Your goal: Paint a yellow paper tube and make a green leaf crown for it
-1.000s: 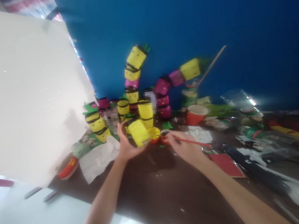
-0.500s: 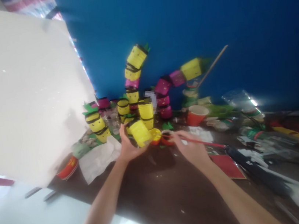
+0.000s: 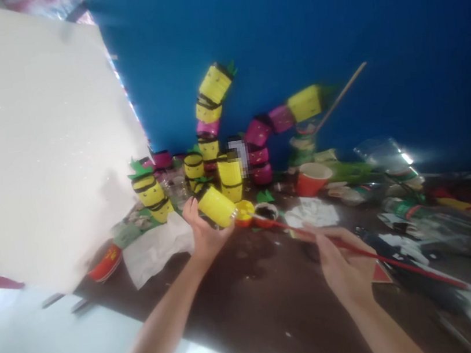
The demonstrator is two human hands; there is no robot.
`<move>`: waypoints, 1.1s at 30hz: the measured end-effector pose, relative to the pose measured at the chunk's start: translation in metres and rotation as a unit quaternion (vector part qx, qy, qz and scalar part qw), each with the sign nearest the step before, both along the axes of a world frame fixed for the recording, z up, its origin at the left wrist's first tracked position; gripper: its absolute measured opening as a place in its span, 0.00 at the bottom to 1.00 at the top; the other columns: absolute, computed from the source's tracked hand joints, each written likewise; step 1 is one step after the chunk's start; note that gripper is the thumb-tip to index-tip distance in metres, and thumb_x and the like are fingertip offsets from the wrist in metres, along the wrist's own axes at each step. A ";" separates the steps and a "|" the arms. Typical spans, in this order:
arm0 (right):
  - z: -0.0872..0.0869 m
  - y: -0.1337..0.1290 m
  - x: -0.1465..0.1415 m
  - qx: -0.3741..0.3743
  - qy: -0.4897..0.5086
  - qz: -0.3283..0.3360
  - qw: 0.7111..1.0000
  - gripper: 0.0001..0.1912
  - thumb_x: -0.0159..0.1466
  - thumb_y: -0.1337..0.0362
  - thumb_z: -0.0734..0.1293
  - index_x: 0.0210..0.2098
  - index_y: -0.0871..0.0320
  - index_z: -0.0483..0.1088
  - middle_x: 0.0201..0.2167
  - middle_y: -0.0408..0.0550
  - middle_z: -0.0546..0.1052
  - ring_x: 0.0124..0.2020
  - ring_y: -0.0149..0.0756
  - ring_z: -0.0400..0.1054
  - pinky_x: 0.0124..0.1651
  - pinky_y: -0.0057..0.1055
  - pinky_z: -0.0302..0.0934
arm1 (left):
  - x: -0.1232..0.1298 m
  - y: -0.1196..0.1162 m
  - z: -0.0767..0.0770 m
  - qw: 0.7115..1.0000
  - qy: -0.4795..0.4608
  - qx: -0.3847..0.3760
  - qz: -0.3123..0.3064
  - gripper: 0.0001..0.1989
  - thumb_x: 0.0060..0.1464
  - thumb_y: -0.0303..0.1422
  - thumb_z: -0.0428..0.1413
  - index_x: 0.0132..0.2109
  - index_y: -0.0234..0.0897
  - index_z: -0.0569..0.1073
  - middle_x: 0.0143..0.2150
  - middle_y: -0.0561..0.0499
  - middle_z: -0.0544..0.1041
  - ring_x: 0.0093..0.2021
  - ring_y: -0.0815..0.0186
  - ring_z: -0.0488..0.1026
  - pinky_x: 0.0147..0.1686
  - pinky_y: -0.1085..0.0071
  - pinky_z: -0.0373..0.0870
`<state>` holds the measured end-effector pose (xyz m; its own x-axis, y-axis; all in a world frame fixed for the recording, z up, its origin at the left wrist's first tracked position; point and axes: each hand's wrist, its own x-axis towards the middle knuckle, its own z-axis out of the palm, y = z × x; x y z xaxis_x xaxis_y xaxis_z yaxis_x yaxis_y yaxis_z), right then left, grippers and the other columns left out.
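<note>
My left hand (image 3: 208, 227) is closed around a yellow painted bottle piece (image 3: 218, 206), which it holds tilted above the dark table. Between the fingers of my right hand (image 3: 344, 260) lies the long red handle of a paintbrush (image 3: 289, 227). The brush tip reaches toward a small cup of yellow paint (image 3: 245, 212); whether it touches the paint I cannot tell. Right beside that cup stands another small cup with dark contents (image 3: 266, 213). Behind them a yellow jointed piece with black bands (image 3: 230, 178) stands upright.
Yellow and magenta jointed figures stand along the blue wall (image 3: 283, 18). A white paper sheet (image 3: 158, 248) and red bowl (image 3: 105, 262) lie left. To the right are a red cup (image 3: 313, 178), crumpled tissue (image 3: 311, 212) and plastic bottles (image 3: 402, 208). A white board (image 3: 33, 140) borders the left side.
My right hand has moved back to the right and toward me, with the brush now reaching the yellow paint cup. The yellow bottle piece in my left hand has turned slightly.
</note>
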<state>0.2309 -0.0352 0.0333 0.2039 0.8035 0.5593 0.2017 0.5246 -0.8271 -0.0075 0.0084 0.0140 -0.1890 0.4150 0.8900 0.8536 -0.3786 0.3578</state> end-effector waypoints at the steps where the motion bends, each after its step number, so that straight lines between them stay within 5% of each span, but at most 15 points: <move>1: 0.002 -0.005 -0.003 0.001 -0.007 0.002 1.000 0.05 0.58 0.63 0.66 0.30 0.57 0.72 0.29 0.47 0.79 0.37 0.42 0.74 0.44 0.40 0.68 | 0.001 0.000 0.000 1.000 -0.003 0.000 0.005 0.51 0.36 0.42 0.64 0.60 0.31 0.43 0.54 0.33 0.54 0.58 0.46 0.55 0.52 0.47 0.59; 9: 0.011 -0.020 -0.019 0.007 -0.051 0.052 0.997 0.03 0.58 0.66 0.66 0.28 0.56 0.72 0.31 0.48 0.80 0.39 0.44 0.74 0.43 0.41 0.69 | 0.004 -0.001 -0.001 1.000 -0.009 -0.005 0.008 0.51 0.37 0.41 0.63 0.61 0.32 0.41 0.54 0.33 0.52 0.58 0.47 0.55 0.53 0.48 0.59; 20: 0.012 -0.023 -0.027 0.031 -0.098 0.038 0.994 0.05 0.58 0.69 0.65 0.30 0.52 0.70 0.33 0.44 0.79 0.41 0.41 0.73 0.45 0.39 0.69 | 0.007 -0.002 0.001 1.000 -0.010 -0.005 0.010 0.49 0.38 0.41 0.63 0.61 0.32 0.43 0.54 0.34 0.52 0.58 0.46 0.55 0.53 0.48 0.59; 33: 0.006 -0.018 -0.027 0.064 -0.067 0.058 0.994 0.06 0.56 0.71 0.65 0.28 0.53 0.68 0.31 0.43 0.79 0.38 0.41 0.74 0.51 0.46 0.64 | 0.006 -0.002 -0.001 1.000 -0.014 0.007 0.006 0.48 0.37 0.40 0.63 0.60 0.32 0.45 0.54 0.35 0.53 0.58 0.48 0.55 0.54 0.49 0.58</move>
